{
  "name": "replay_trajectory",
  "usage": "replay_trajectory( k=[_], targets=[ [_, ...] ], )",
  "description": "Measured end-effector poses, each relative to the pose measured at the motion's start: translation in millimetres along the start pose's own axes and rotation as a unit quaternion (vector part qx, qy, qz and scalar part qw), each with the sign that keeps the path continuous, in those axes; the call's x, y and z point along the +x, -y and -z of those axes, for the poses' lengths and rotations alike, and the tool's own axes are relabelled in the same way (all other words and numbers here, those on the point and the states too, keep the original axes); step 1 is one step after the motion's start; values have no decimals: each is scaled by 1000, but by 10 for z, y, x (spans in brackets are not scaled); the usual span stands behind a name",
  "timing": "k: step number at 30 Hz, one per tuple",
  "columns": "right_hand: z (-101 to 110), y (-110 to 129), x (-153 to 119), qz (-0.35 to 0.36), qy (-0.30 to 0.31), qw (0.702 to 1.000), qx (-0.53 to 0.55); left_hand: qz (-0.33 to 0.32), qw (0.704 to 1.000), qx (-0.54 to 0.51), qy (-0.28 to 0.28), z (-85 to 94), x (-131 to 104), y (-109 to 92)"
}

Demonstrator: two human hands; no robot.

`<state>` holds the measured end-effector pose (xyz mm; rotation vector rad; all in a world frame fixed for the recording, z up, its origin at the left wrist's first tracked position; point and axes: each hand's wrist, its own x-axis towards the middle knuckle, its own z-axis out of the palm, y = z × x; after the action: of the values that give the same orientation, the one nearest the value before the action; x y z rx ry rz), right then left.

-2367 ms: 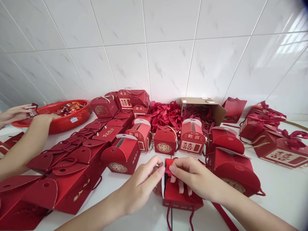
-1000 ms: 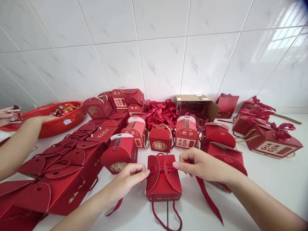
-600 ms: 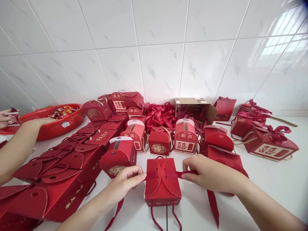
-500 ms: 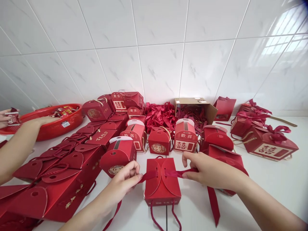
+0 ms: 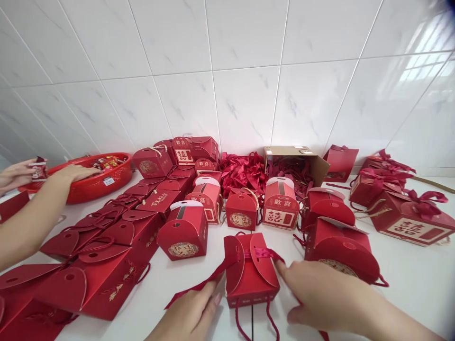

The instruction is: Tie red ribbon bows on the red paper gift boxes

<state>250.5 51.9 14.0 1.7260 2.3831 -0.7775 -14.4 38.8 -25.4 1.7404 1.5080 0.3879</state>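
Observation:
A red gift box (image 5: 249, 279) stands in front of me, a dark red ribbon (image 5: 201, 286) threaded through the slots of its curved top flaps and red cord handles hanging at its front. My left hand (image 5: 194, 308) is at the box's left side, fingers together near the ribbon; what the fingertips hold is hidden. At the right side, my right hand (image 5: 320, 293) has its index finger near the ribbon's right part and its thumb lower down, apart from it. A ribbon end shows below that hand.
Rows of red boxes (image 5: 106, 274) fill the left. Loose ribbons (image 5: 243, 173) and an open carton (image 5: 287, 151) lie by the wall. Another person's hands (image 5: 71, 175) are at a red basket (image 5: 103, 184) with sweets. Bow-tied boxes (image 5: 412, 220) stand right.
Both my hands have moved down and nearer the box's sides. The ribbon's left part now slants down to the left, no longer pulled straight out. The whole view has shifted slightly.

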Motion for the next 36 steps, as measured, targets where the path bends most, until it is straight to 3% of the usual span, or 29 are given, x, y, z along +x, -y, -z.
replay_trajectory(
  k=[3, 7, 10, 14, 16, 19, 21, 24, 31, 36],
  targets=[
    [116, -111, -83, -18, -39, 996, 79, 27, 993, -97, -53, 7, -15, 6],
    [243, -86, -89, 34, -133, 954, 265, -38, 951, -268, -147, 57, 2, -69],
    [219, 18, 105, 128, -144, 863, 468, -92, 910, -367, -167, 164, 89, -136],
    [174, 67, 338, 167, -190, 723, 643, -117, 863, -460, -174, 351, 227, -239],
    [201, 42, 352, 170, -215, 681, 679, -131, 858, -467, -170, 443, 270, -309],
    [276, -16, 297, 173, -248, 642, 705, -156, 856, -464, -165, 573, 312, -432],
    [315, -45, 261, 184, -276, 634, 699, -178, 854, -459, -169, 645, 336, -517],
    [350, -56, 247, 213, -316, 648, 659, -213, 862, -429, -170, 712, 367, -639],
    [519, 35, 253, 229, -426, 651, 585, -275, 872, -353, -198, 745, 410, -866],
    [677, 124, 218, 229, -447, 671, 546, -305, 889, -287, -184, 818, 427, -1017]
  ],
)
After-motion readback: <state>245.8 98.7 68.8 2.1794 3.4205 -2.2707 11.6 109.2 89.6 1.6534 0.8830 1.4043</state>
